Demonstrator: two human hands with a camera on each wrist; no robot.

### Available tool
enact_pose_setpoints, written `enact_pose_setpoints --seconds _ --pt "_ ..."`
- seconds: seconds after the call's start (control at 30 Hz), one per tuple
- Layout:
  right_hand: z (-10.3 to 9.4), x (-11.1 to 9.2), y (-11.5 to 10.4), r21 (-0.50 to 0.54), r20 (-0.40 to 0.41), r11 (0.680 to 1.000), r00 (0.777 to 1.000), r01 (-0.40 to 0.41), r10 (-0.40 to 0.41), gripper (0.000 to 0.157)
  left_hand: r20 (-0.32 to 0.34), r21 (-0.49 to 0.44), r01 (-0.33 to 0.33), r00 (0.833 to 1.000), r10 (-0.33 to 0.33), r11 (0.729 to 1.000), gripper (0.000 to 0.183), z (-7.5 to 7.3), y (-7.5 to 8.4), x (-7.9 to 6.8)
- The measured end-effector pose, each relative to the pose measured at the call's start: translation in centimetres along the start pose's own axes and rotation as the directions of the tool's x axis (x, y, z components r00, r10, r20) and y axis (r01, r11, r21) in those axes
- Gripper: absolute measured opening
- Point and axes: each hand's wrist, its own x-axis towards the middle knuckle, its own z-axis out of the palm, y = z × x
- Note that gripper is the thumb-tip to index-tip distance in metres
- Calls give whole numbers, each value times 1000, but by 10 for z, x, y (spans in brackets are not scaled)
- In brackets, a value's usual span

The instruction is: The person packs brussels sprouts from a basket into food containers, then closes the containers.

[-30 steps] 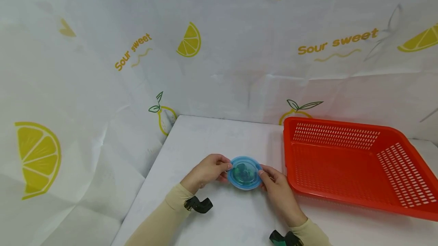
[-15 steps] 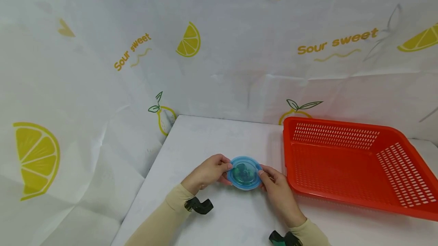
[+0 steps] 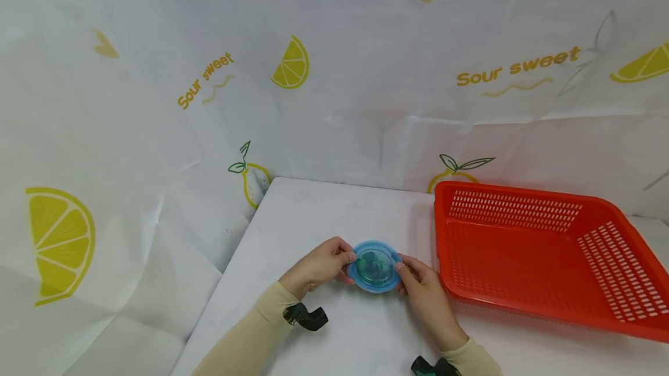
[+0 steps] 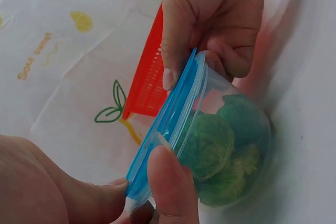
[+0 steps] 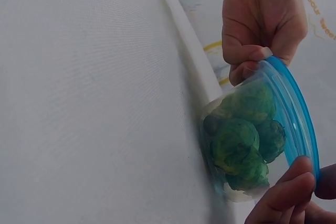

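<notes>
A clear plastic bowl (image 4: 199, 80) with a blue lid (image 3: 373, 265) is held between my two hands above the white table or on it; I cannot tell which. Inside lie several round, leafy green balls resembling Brussels sprouts (image 5: 236, 140). My left hand (image 3: 325, 265) pinches the rim at its left side, thumb on the lid and curled fingers below. On the opposite side my right hand (image 3: 427, 300) grips the rim, its thumb also on the lid. Both wrist views show the lid lying along the bowl's rim; whether it is fully seated is unclear.
A red perforated plastic basket (image 3: 517, 260) stands close to my right hand, on the right of the white table (image 3: 324, 207). White sheeting printed with lemons (image 3: 355, 62) rises behind the table and along its left side. Each wrist wears a dark camera mount (image 3: 305, 317).
The head view has shifted very slightly, so everything sits a few pixels lower. Both hands keep the same hold on the lidded bowl, with no clear movement.
</notes>
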Motion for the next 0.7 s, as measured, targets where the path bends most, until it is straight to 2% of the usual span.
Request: enact_pose_setpoints --seconds 0.13,0.37,0.5,0.7 --pt "0 1 0 31 4 999 1000 -13 13 41 -12 -7 4 1000 -4 1000 10 1 1 0" --pt "1 1 1 30 4 999 1000 27 -27 41 -10 -26 8 1000 -8 1000 10 -1 0 4" --pt "1 1 2 37 3 999 1000 26 -26 42 45 -41 24 999 -22 999 13 -7 -2 6" --pt "1 1 2 28 -4 999 1000 15 -15 40 156 -72 15 988 -4 997 20 -18 -5 9"
